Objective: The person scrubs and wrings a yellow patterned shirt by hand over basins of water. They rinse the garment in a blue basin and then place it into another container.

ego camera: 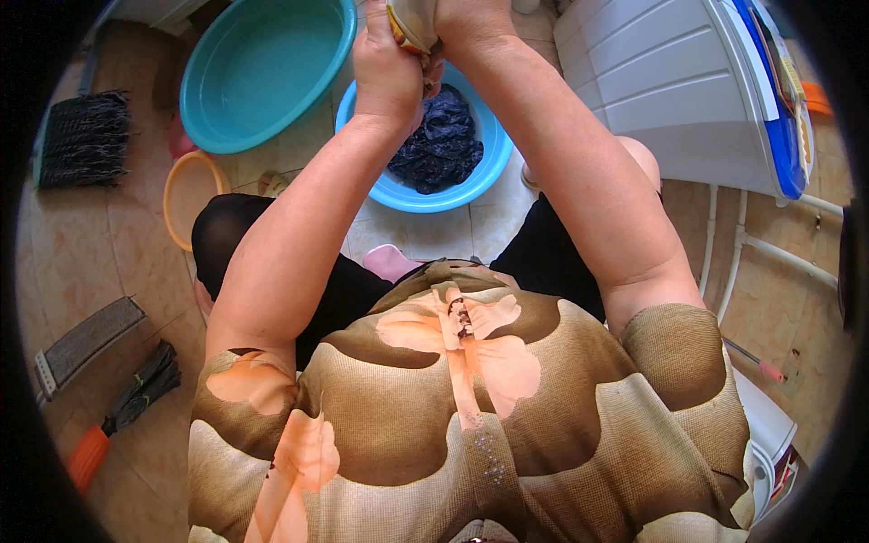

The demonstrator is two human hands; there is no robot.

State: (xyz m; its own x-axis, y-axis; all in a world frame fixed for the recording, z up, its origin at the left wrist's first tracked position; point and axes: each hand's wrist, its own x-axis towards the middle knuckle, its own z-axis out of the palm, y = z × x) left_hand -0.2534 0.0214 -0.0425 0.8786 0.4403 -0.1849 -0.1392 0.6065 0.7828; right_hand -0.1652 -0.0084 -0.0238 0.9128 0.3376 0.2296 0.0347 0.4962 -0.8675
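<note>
At the top edge, my left hand (390,75) grips a pale item with a yellow and red pattern (413,24), which looks like bunched cloth. My right hand (472,24) is on the same item from the other side, its fingers partly cut off by the picture's edge. Both hands are above the far rim of a blue plastic basin (499,146). Dark navy wet-looking fabric (441,142) lies heaped in that basin, partly hidden by my left wrist.
A larger teal basin (265,68) stands to the left, above a small orange-rimmed basin (195,197). Farther left are a dark mop head (85,139), a grey flat mop (91,346) and a broom (142,387). A white ribbed appliance (665,88) stands at right near white pipes (740,237).
</note>
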